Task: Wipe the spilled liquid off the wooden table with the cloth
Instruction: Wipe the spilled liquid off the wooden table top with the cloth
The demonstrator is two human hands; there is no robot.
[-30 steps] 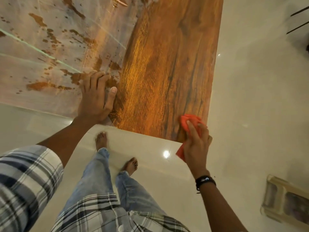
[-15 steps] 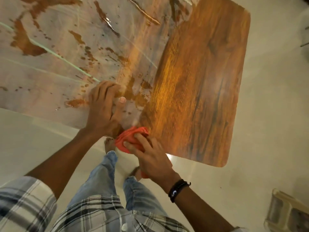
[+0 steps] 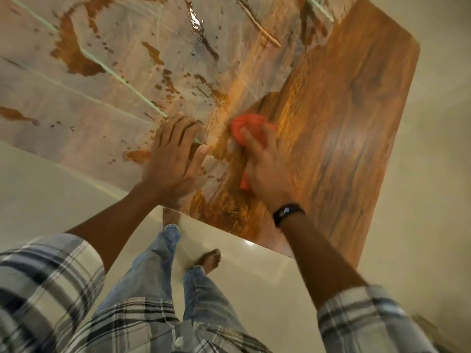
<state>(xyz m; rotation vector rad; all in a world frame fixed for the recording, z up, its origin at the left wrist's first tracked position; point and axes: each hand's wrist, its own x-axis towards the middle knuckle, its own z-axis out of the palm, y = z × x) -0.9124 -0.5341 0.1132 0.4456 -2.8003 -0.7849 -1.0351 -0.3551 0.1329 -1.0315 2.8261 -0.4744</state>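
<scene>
The wooden table [image 3: 351, 118] fills the upper half of the head view. Spilled liquid [image 3: 107, 98] covers its left and middle as a pale shiny film with brown patches and droplets; the right part looks dry. My left hand [image 3: 173, 159] rests flat on the wet wood near the front edge, fingers straight. Just to its right, my right hand [image 3: 267, 171] holds the bunched red cloth [image 3: 251, 122] and presses it on the table at the border between wet and dry wood. Cloth sticks out past my fingertips and below my palm.
Pale glossy floor tiles [image 3: 420, 225] surround the table on the near and right sides. My bare feet [image 3: 209, 259] and jeans stand close to the table's front edge. The table's rounded right corner [image 3: 410, 39] is in view.
My right hand carried the cloth from the table's front right edge leftward, then up onto the tabletop beside my left hand. My left hand stayed flat on the wet wood. The view shifted.
</scene>
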